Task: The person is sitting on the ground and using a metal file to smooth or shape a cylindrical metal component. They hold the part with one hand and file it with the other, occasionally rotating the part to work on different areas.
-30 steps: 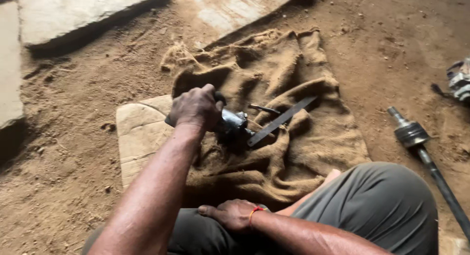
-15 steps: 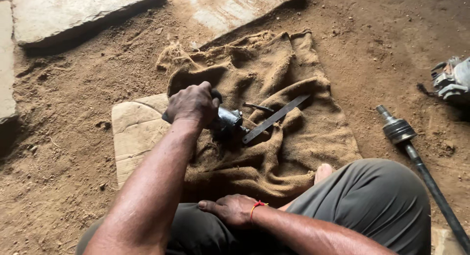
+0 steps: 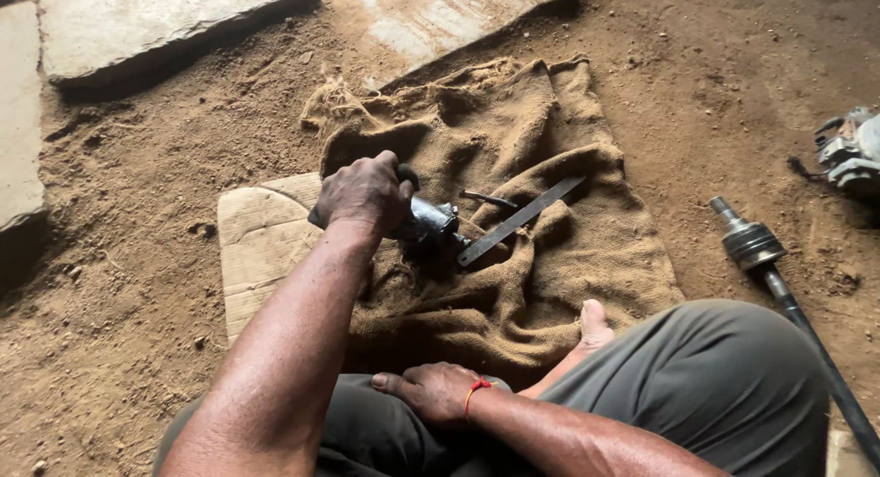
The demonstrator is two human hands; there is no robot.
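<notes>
Dark metal part [image 3: 423, 224], greasy and roughly cylindrical, lies on the burlap sack [image 3: 568, 257] spread over the dirt floor [image 3: 137, 349], gripped at its near end by the left hand [image 3: 365, 195], whose fingers are curled tight around it. Just beside the part, a flat metal blade [image 3: 521, 220] rests slanting across the sack. The right hand [image 3: 431, 391], with a red thread at the wrist, lies loosely curled on the person's lap, holding nothing. An axle shaft [image 3: 779, 285] lies on the dirt well apart, to the right.
</notes>
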